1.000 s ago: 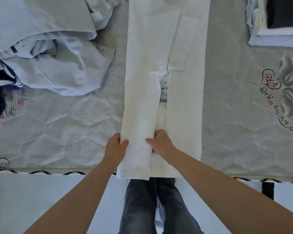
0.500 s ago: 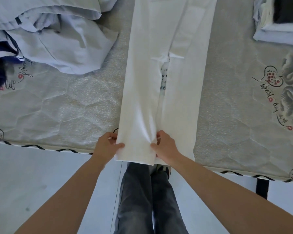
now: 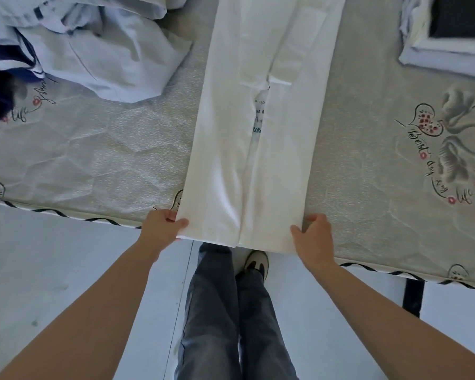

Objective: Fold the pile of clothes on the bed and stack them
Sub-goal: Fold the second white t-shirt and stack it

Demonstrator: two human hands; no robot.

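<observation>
- Two hands pinch the near corners of the white shirt: the left hand its left corner, the right hand its right, fingers curled round the hem.
- The shirt lies on the bed, sides folded inward, long axis running away from the person, hem at the bed's near edge.
- Half a second ago, the right hand gripped the shirt's middle seam; now it is at the outer corner.
- The unfolded pile lies left of the shirt, the folded stack right.

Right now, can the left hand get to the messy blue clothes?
Probably yes: bare mattress lies between the left hand and the blue clothes, but its fingers are gripping the white garment's corner.
</observation>
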